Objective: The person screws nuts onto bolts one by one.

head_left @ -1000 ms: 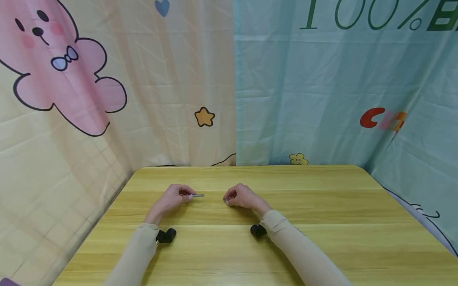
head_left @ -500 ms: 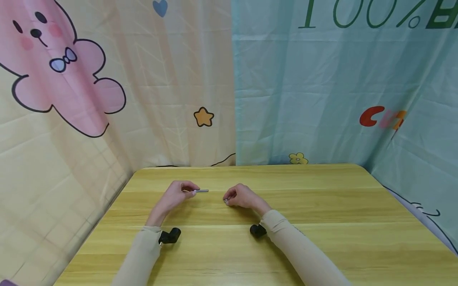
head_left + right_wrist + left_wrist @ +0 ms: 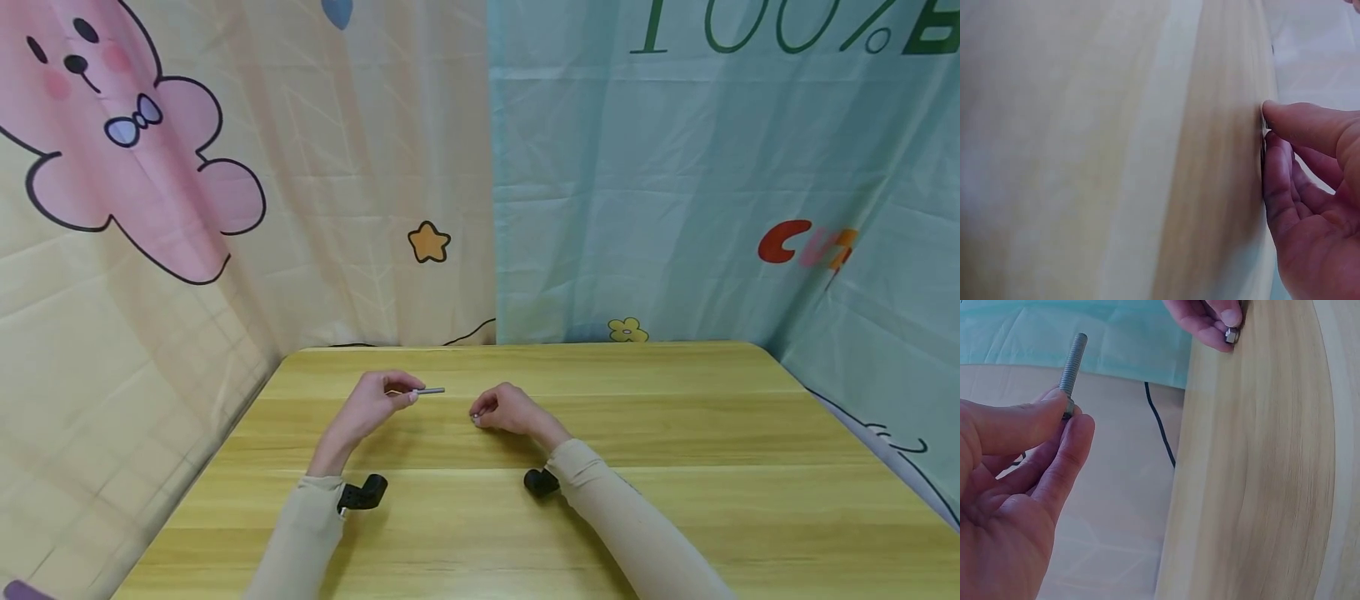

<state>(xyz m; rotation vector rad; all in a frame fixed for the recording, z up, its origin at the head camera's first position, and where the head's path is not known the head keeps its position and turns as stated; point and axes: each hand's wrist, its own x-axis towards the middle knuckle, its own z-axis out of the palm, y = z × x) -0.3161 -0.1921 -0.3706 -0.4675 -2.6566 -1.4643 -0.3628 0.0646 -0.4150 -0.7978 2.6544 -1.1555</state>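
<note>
Thumb and fingertips of the left hand [image 3: 364, 408] pinch a grey threaded metal bolt [image 3: 1073, 365] by one end, its shank free above the yellow wood-grain table [image 3: 465, 533], while the right hand [image 3: 514, 410], near the tabletop, pinches a small silvery metal nut [image 3: 1232, 335].

Arms [image 3: 633, 521] stretched forward, fingers [image 3: 1071, 450] pinching

One bolt [image 3: 1074, 365], one nut [image 3: 1231, 335]
</note>
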